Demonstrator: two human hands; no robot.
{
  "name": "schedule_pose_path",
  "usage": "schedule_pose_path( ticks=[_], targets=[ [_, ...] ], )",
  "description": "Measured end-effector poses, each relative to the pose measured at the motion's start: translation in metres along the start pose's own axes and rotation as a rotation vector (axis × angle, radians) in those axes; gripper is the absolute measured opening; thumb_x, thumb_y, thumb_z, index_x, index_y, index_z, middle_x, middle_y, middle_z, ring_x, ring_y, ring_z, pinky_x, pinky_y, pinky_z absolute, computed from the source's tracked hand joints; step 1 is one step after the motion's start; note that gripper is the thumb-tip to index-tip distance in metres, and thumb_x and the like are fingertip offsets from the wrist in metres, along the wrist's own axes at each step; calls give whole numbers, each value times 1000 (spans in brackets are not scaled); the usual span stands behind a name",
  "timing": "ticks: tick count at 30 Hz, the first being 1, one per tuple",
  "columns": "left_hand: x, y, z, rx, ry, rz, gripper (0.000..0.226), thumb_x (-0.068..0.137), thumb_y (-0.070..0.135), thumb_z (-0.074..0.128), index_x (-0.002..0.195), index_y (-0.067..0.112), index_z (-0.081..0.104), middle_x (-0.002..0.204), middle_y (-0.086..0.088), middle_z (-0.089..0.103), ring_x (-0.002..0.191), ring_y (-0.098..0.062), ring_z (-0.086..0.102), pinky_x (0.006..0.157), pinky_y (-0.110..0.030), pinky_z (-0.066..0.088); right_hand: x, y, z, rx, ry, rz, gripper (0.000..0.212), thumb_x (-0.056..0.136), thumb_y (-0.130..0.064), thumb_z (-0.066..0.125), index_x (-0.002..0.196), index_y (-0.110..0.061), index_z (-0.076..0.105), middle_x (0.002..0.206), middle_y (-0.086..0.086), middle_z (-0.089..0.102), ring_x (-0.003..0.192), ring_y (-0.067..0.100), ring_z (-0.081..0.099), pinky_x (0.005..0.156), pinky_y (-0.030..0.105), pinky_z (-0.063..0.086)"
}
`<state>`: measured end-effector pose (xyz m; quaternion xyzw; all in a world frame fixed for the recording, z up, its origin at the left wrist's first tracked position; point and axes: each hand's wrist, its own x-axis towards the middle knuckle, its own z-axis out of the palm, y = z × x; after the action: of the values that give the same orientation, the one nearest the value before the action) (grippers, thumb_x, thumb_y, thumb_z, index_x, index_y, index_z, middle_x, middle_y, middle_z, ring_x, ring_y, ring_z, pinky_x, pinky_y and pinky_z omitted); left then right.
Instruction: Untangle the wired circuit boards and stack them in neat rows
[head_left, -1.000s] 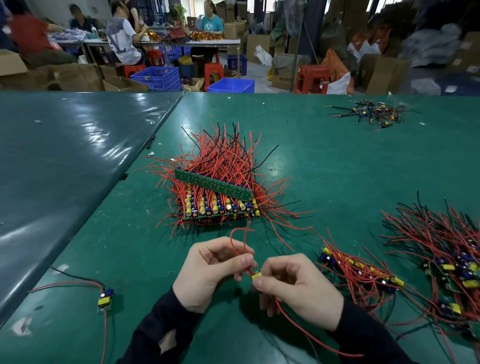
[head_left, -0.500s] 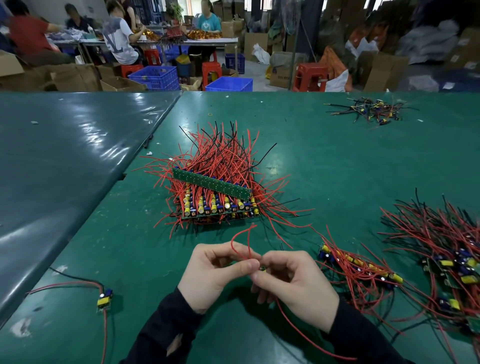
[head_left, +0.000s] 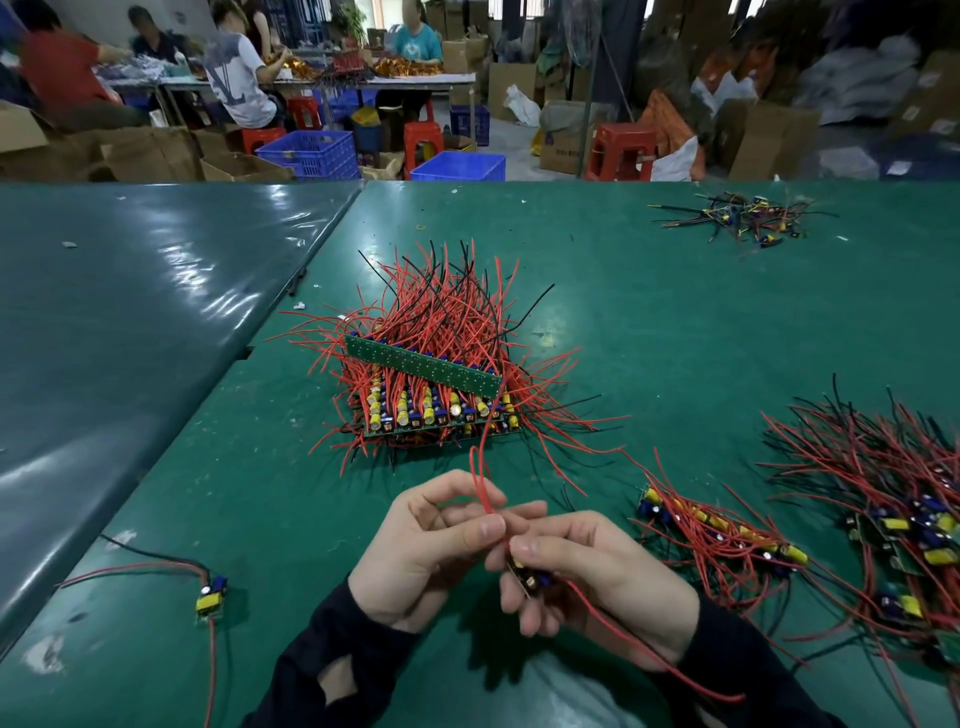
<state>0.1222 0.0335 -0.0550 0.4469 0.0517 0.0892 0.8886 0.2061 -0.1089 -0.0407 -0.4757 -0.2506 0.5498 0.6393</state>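
Workshop floor fills the top of the frame: seated people at a far table, blue crates (head_left: 310, 151), red stools (head_left: 621, 150), cardboard boxes.

Item 1. Green worktop (head_left: 649, 332), spanning the middle and lower frame, with a second, glossier sheet at the left.

Item 2. Stack of circuit boards (head_left: 434, 410), centre of frame, laid in rows with yellow and blue components facing me; red and black wires fan out on all sides. One long green board strip (head_left: 423, 364) lies tilted across its top.

Item 3. My left hand (head_left: 426, 551), lower centre. Its grip is narrow: thumb and forefinger pinch a looped red wire (head_left: 480, 478) that rises toward the stack.

Item 4. My right hand (head_left: 597, 577), just beside the left, fingertips touching it. Its grip holds a small circuit board (head_left: 530, 579) between thumb and curled fingers; another red lead trails from it to the lower right.

Item 5. Tangled boards (head_left: 722, 530), right of the hands, in a red wire knot.

Item 6. Larger tangle (head_left: 893, 499), right edge of frame.

Item 7. Single wired board (head_left: 210, 597), lower left, lying apart.

Item 8. Small wire pile (head_left: 743, 218), upper right, well away from the rest.
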Motion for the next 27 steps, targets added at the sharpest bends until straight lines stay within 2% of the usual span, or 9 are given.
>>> schedule_pose_path(
  ticks=[6, 9, 11, 13, 15, 16, 19, 21, 27],
  targets=[
    [1, -2, 1, 1, 100, 6, 37, 43, 16, 94, 73, 11, 72, 68, -22, 69, 92, -39, 68, 70, -37, 57, 0, 2, 2, -45, 66, -64, 14, 80, -18, 64, 75, -10, 75, 67, 9, 70, 50, 12, 64, 44, 15, 45],
    [2, -2, 3, 120, 227, 66, 19, 51, 9, 82, 67, 9, 73, 74, -26, 70, 78, -34, 71, 62, -32, 58, 2, 5, 1, -189, 195, -169, 5, 77, -12, 74, 74, -9, 72, 64, 11, 69, 49, 15, 64, 45, 17, 46],
    [3, -5, 3, 269, 319, 155, 13, 52, 7, 76, 65, 8, 73, 71, -21, 71, 65, -25, 70, 58, -27, 56, 2, 8, 0, -350, 284, -235, 4, 79, -8, 74, 76, -9, 71, 61, 11, 67, 49, 15, 63, 46, 19, 45],
    [4, -10, 5, 434, 383, 263, 10, 54, 2, 77, 61, 8, 72, 65, -14, 71, 60, -19, 68, 57, -23, 54, 2, 14, -2, -685, 394, -342, 5, 80, -10, 74, 75, -8, 71, 56, 10, 61, 47, 8, 54, 48, 20, 41],
    [4, -16, 6, 544, 428, 317, 20, 59, -8, 77, 59, 11, 72, 63, -10, 70, 60, -17, 66, 58, -22, 54, 1, 16, -2, -924, 449, -410, 6, 78, -13, 73, 74, -9, 72, 53, 7, 58, 45, 2, 44, 49, 19, 37],
    [5, -17, 6, 551, 443, 314, 22, 61, -9, 76, 59, 12, 72, 64, -9, 71, 60, -16, 65, 58, -21, 53, 2, 15, -2, -904, 448, -396, 6, 79, -11, 73, 74, -8, 72, 52, 7, 58, 45, 2, 45, 49, 18, 37],
    [7, -12, 2, 379, 384, 136, 12, 54, 9, 77, 66, 9, 76, 67, -11, 71, 58, -15, 64, 57, -21, 52, 3, 7, 0, -398, 339, -233, 4, 80, -4, 70, 77, -5, 70, 60, 9, 67, 48, 13, 62, 45, 18, 45],
    [6, -8, -3, 292, 310, 17, 20, 50, 12, 76, 69, 7, 76, 68, -13, 71, 58, -15, 64, 56, -21, 52, 4, 6, -1, -212, 265, -153, 7, 74, -13, 70, 75, -6, 70, 65, 12, 70, 51, 17, 66, 45, 19, 48],
    [2, -6, 1, 311, 194, -79, 16, 53, 9, 75, 68, 5, 75, 67, -10, 69, 57, -14, 64, 52, -20, 50, 0, 3, 0, -179, 208, -43, 10, 64, -17, 75, 69, -9, 73, 68, 15, 70, 53, 19, 67, 48, 21, 51]
  ],
)
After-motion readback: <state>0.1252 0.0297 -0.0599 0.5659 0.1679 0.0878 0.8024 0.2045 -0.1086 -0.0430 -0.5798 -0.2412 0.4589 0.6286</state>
